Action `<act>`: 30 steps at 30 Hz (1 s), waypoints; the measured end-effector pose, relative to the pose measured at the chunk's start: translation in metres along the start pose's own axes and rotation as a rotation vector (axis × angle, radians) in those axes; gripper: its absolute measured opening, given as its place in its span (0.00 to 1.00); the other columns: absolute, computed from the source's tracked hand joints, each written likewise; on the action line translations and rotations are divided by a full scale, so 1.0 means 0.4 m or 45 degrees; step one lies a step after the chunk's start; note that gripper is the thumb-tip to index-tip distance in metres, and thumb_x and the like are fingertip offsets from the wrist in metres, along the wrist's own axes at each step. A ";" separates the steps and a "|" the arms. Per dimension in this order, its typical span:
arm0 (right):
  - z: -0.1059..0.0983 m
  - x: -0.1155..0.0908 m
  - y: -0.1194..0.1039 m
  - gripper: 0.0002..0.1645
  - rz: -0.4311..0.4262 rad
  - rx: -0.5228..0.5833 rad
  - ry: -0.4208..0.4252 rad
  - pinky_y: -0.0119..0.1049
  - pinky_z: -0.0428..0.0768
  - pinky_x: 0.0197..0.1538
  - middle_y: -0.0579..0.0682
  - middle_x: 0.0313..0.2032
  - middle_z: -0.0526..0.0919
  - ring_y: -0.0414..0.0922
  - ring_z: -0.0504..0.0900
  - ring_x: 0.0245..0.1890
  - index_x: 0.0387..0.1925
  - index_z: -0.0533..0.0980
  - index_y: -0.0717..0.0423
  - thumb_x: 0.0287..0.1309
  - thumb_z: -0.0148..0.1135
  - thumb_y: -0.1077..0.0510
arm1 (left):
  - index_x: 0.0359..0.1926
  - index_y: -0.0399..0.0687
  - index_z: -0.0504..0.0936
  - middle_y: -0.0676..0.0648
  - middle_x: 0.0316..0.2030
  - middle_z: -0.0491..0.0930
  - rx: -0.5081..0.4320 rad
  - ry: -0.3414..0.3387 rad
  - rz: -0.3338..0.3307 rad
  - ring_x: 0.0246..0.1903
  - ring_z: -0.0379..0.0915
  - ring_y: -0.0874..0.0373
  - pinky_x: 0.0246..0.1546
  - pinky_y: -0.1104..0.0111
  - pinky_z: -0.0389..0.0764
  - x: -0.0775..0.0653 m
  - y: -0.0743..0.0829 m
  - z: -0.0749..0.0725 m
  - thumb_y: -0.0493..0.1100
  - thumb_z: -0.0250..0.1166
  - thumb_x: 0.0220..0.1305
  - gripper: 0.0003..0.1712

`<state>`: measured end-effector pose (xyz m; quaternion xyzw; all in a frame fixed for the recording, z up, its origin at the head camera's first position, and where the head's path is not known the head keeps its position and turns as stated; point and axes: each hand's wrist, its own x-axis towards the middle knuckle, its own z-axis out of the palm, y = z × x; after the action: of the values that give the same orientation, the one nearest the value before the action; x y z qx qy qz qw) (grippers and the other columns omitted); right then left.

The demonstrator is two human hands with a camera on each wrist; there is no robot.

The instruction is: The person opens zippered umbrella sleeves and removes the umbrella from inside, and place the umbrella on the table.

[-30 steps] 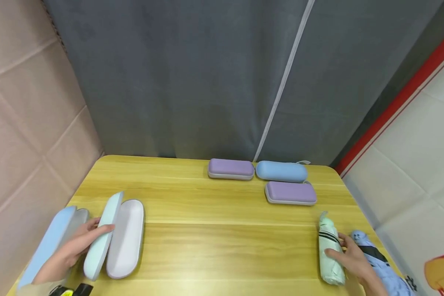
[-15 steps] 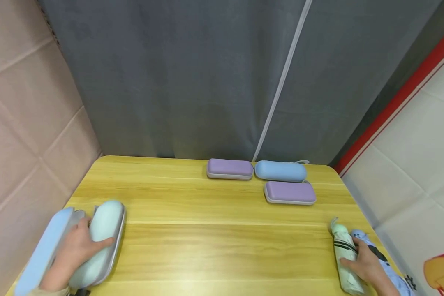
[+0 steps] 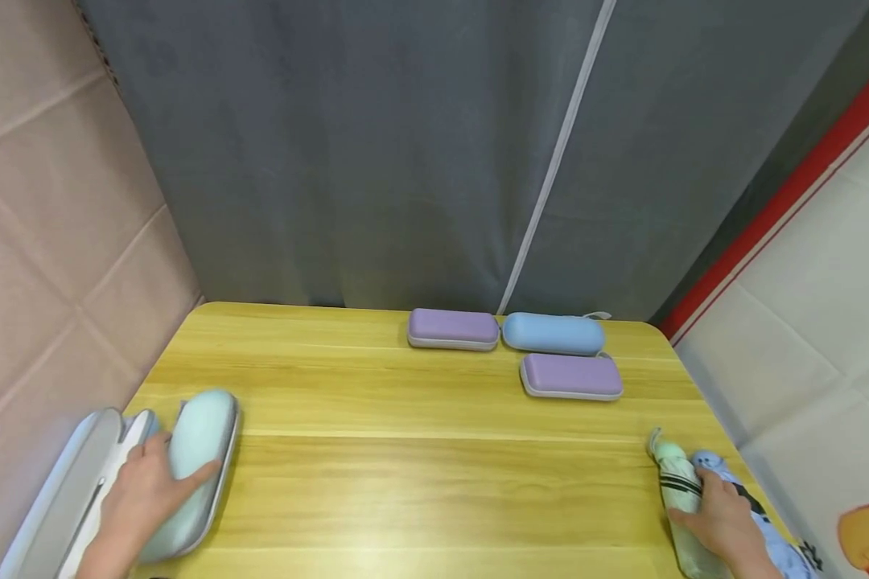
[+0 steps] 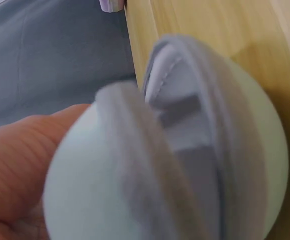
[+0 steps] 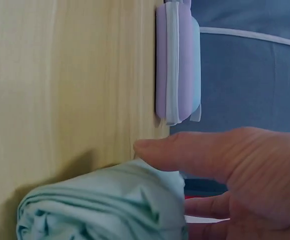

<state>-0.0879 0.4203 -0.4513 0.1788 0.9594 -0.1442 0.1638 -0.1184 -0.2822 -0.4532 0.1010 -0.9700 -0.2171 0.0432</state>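
Observation:
At the table's left, my left hand (image 3: 139, 492) holds a mint glasses case (image 3: 201, 438), thumb across its lid and fingers along its left side. The left wrist view shows a gap between its grey-edged lid (image 4: 79, 175) and base (image 4: 255, 145). Left of it, a blue glasses case (image 3: 90, 474) lies open with its pale inside showing; my hand covers part of it. On the right, my right hand (image 3: 727, 515) grips a folded mint umbrella (image 3: 675, 466) with dark stripes, thumb on its left side. A folded blue umbrella (image 3: 711, 462) lies right beside it, partly hidden by the hand.
Along the table's back stand a purple case (image 3: 452, 328) and a blue case (image 3: 553, 332), with another purple case (image 3: 572, 375) in front. A grey curtain (image 3: 348, 161) hangs behind the wooden table (image 3: 405, 466). Pale walls flank both sides.
My left hand has brought the mint case left and its lid down. The open blue case now shows more of its inside. My right hand has moved the mint umbrella rightward, beside the blue one.

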 end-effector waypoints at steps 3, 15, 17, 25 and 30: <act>0.001 -0.008 -0.015 0.65 -0.002 -0.011 0.028 0.68 0.66 0.48 0.81 0.53 0.56 0.78 0.55 0.51 0.60 0.52 0.79 0.40 0.70 0.34 | 0.56 0.21 0.61 0.19 0.45 0.63 -0.006 0.064 0.010 0.39 0.65 0.23 0.29 0.40 0.70 -0.008 0.000 0.000 0.59 0.68 0.51 0.49; 0.023 -0.037 -0.120 0.38 -0.471 0.109 0.530 0.63 0.69 0.44 0.77 0.47 0.70 0.71 0.68 0.46 0.54 0.65 0.77 0.47 0.70 0.59 | 0.46 0.25 0.72 0.25 0.41 0.71 -0.166 0.500 0.391 0.39 0.66 0.28 0.34 0.43 0.66 -0.054 0.080 0.020 0.35 0.68 0.44 0.27; 0.032 -0.035 -0.155 0.34 -0.562 0.182 0.606 0.61 0.72 0.42 0.75 0.45 0.72 0.68 0.71 0.44 0.53 0.67 0.77 0.47 0.69 0.62 | 0.45 0.25 0.73 0.28 0.40 0.73 -0.249 0.501 0.485 0.40 0.67 0.32 0.38 0.48 0.68 -0.047 0.116 0.036 0.32 0.68 0.43 0.25; 0.066 0.011 -0.305 0.29 -0.916 0.352 0.785 0.52 0.78 0.34 0.66 0.40 0.77 0.60 0.77 0.38 0.47 0.72 0.74 0.40 0.71 0.71 | 0.44 0.29 0.78 0.36 0.37 0.78 -0.544 0.408 0.663 0.37 0.75 0.43 0.37 0.59 0.75 0.026 0.272 0.119 0.27 0.68 0.46 0.20; 0.070 0.048 -0.399 0.28 -0.918 0.454 0.612 0.54 0.78 0.42 0.67 0.45 0.75 0.61 0.76 0.44 0.51 0.70 0.74 0.47 0.69 0.69 | 0.50 0.31 0.76 0.35 0.44 0.77 -0.868 0.105 0.567 0.44 0.74 0.43 0.47 0.51 0.76 0.110 0.348 0.168 0.29 0.62 0.58 0.17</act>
<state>-0.1596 0.2739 -0.4489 -0.1124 0.9312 -0.3090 -0.1571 -0.1947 -0.1405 -0.4523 -0.1228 -0.8382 -0.5071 0.1589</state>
